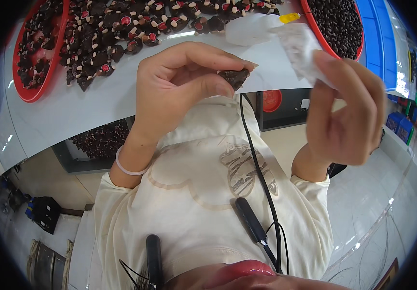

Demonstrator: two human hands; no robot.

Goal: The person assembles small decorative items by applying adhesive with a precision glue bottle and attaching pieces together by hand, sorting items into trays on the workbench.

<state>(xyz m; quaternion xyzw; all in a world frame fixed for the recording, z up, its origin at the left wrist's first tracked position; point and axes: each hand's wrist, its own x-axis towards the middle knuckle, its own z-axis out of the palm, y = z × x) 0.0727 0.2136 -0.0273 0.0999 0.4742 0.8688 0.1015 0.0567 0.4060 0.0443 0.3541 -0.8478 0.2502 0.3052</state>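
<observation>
At tbl [112,99] edge, L hand [169,84] in pinch

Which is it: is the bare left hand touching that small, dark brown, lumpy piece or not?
Touching. The head view shows the bare left hand pinching the small, dark brown, lumpy piece between thumb and fingers.

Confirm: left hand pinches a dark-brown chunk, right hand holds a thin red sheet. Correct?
No: the thin sheet is white, not red, as the head view shows. The rest stands: left hand pinches the dark-brown chunk, right hand holds the sheet.
</observation>
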